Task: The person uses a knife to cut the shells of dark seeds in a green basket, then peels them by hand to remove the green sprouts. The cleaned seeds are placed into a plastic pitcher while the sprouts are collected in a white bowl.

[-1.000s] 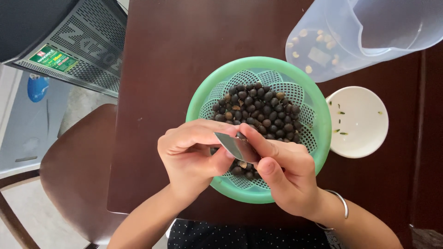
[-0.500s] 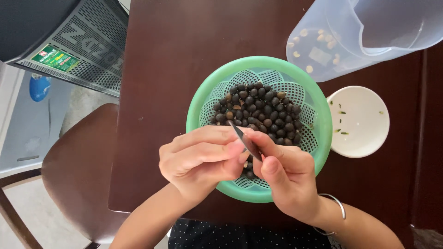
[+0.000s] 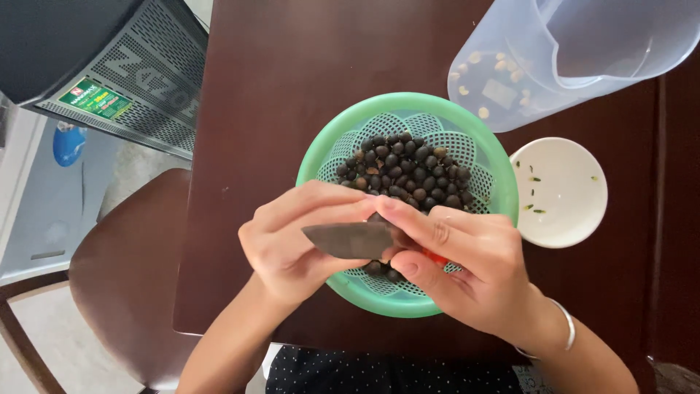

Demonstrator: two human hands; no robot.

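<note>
Your right hand (image 3: 467, 273) is gripping a small knife (image 3: 350, 239) by a handle that is showing only as a sliver of red, with the dark blade lying flat and pointing left. Your left hand (image 3: 302, 241) is curling closed around the blade tip, fingers pinching what looks like one dark seed; the seed itself is hidden, so I cannot tell how it is sitting.

Risk: the edge is lying against your left fingertips, and a round, hard seed is likely to roll, sending the blade into skin.

Both hands are hovering over the near rim of the green basket (image 3: 321, 149), which is holding the pile of dark seeds (image 3: 408, 171) on the brown table (image 3: 292, 73). Just right of it, a white dish (image 3: 561, 211) is carrying a few green scraps. A clear jug (image 3: 554, 51) with pale kernels is standing beyond, crowding any reach forward. A chair (image 3: 120, 284) is sitting at your left.
</note>
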